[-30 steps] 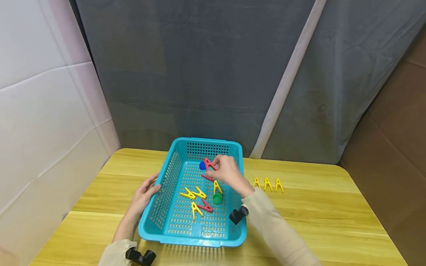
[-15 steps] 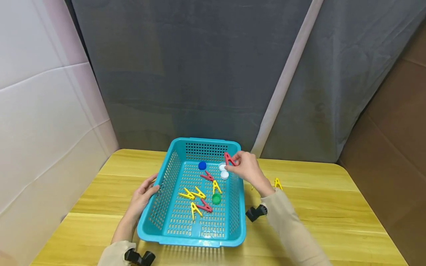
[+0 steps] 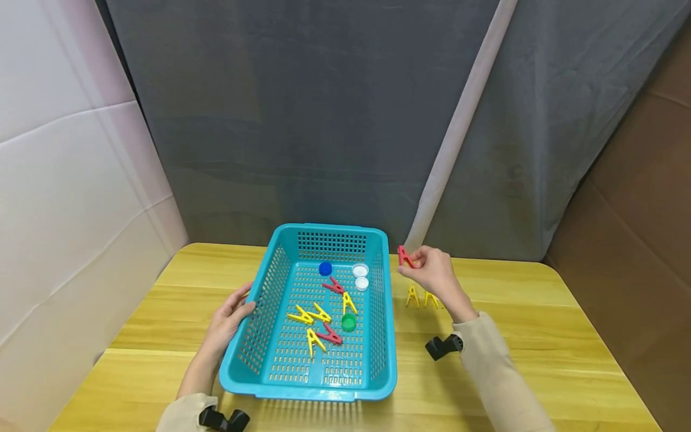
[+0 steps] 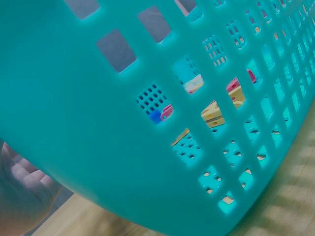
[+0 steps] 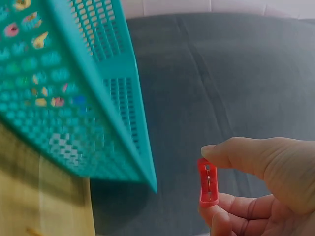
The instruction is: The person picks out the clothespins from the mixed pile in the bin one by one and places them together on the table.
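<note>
My right hand point(image 3: 434, 275) pinches a red clothespin point(image 3: 405, 257) between thumb and fingers, past the right rim of a blue-green plastic basket point(image 3: 391, 360). In the right wrist view the clothespin point(image 5: 208, 183) shows end-on, its metal spring visible. My left hand point(image 3: 225, 321) grips the basket's left side, thumb on the rim. Inside the basket lie two red clothespins, one point(image 3: 330, 335) near the middle, and several yellow clothespins point(image 3: 313, 342). A green cap point(image 3: 348, 323), a blue cap point(image 3: 325, 268) and two white caps, one point(image 3: 361, 284) nearer, lie there too.
Yellow clothespins, one point(image 3: 412, 296) nearest the basket, stand on the wooden table point(image 3: 518, 348) right of it, partly behind my right hand and wrist. A grey cloth point(image 3: 324, 120) hangs behind the table. White and brown panels flank it.
My right hand has lifted the red clothespin from over the basket and carried it right, past the rim. The white caps have come into sight. My left hand keeps its grip.
</note>
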`<state>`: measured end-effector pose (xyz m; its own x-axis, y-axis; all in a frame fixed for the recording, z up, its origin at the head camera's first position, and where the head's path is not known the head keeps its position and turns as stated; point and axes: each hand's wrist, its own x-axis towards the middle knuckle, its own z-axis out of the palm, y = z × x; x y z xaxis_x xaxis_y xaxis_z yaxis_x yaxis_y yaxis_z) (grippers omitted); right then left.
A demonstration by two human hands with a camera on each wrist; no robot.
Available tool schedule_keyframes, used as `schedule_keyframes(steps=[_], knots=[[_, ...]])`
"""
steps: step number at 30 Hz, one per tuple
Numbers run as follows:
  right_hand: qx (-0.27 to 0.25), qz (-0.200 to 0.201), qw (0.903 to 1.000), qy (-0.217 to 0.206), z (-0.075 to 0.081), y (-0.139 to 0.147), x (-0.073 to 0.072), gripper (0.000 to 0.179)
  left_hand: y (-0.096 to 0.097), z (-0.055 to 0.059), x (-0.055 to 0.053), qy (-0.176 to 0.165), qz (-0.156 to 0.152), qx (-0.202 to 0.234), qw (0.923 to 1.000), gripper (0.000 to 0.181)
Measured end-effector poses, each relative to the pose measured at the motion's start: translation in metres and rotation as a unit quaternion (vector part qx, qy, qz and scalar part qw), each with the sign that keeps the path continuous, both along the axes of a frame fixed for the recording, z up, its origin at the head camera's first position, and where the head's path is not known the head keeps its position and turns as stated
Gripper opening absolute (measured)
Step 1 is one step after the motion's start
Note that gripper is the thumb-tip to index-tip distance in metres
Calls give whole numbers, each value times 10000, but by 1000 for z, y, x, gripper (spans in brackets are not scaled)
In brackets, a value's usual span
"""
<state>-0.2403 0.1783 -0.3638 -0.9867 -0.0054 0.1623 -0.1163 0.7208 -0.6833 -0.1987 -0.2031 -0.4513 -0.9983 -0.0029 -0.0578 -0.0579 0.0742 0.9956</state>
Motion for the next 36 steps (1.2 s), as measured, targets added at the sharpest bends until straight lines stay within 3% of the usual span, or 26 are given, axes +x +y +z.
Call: schedule_keyframes(steps=[9,17,36], knots=[[-141,-370,9989,-238,-10,39,4,30,0,-1,0,-37,5,-61,10000,51],[51,-773,9965,-302,-22,66,7,31,0,0,1,-62,-54,-55,10000,53],[417,-1313,9902,-238,-57,103,13,30,0,0,0,-42,6,-21,10000,50]])
